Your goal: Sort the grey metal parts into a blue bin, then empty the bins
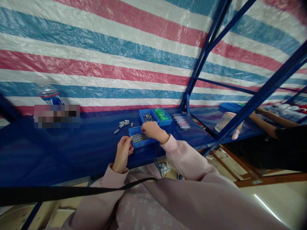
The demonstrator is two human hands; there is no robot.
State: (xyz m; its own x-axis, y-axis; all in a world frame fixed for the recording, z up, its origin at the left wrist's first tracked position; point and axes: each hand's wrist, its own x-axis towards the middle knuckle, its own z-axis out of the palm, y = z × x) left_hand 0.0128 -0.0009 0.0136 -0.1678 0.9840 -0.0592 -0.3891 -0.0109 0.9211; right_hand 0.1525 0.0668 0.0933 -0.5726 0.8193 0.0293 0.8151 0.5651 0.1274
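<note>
Two bare hands in pale pink sleeves work near the front edge of a dark blue bench [96, 153]. Between them is a small blue plastic bin [145, 143], near that front edge, with grey metal cylinders [138, 138] lying in rows inside. The left hand [122, 151] is at the bin's left end, fingers curled; whether it grips the bin cannot be told. The right hand [155, 129] reaches over the bin's right part from above, fingers bent down and drawn together; anything between its fingertips is hidden.

Just left of the bin, toward the bench's back edge, several loose cylinders [122, 125] lie scattered. Behind the bin, two blue compartments sit side by side: the left one holds small metal parts [147, 117], the right one bright green pieces [161, 114]. A clear plastic bottle [48, 92] stands near the bench's back left corner. Behind everything hangs a red, white and blue striped tarpaulin [115, 44]. At far right, beyond a blue metal post [259, 89], another person's forearms [266, 123] reach over a work surface.
</note>
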